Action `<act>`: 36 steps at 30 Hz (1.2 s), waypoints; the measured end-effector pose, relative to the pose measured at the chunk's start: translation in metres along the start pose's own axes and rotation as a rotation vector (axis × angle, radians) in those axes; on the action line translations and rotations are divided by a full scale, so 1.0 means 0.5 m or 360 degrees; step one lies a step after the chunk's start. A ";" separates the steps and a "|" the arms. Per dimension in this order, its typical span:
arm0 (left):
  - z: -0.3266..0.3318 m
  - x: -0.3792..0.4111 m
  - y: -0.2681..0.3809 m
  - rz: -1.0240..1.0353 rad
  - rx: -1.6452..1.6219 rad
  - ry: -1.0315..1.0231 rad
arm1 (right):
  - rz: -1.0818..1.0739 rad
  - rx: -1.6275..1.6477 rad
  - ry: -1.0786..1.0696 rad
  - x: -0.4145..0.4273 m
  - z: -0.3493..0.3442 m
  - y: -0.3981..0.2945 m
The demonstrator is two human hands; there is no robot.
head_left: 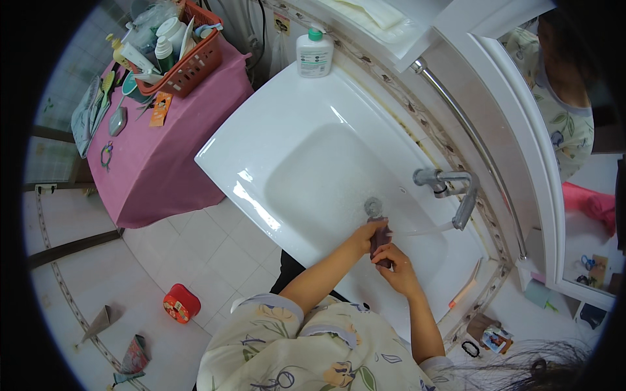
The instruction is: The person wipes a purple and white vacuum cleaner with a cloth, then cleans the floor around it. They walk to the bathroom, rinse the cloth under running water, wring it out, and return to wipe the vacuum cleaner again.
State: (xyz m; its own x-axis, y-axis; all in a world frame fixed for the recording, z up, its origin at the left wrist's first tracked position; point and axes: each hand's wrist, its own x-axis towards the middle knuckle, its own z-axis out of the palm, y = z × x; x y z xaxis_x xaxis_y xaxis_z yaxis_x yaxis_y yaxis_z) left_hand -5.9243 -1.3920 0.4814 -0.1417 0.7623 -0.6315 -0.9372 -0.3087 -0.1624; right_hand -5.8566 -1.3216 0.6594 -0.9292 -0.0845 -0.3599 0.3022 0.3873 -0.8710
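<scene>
Over the white washbasin, my left hand grips the upper part of a dark mauve item, too small to name surely. My right hand has its fingers around the lower end of the same item. From the metal faucet at the right, a thin stream of water reaches the item beside my left hand. Just beyond my hands lies the round drain, with shallow rippling water around it. Part of the item is hidden by my fingers.
A pump bottle stands on the basin's far corner. Left of it, a pink-covered table bears an orange basket of toiletries. A chrome rail and a mirror cabinet flank the right. A red stool is at lower left.
</scene>
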 end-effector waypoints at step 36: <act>0.106 -0.055 -0.202 0.0405 0.2959 0.0125 | 0.1040 0.1378 0.1287 -0.020 -0.054 0.265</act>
State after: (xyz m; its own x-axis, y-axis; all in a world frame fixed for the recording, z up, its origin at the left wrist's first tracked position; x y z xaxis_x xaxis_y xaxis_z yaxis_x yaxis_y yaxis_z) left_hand -5.8427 -1.3515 0.5554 -0.3525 0.7626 -0.5424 -0.0111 0.5762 0.8172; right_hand -5.8129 -1.2445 0.5568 -0.3390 0.5666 -0.7511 0.4907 -0.5746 -0.6550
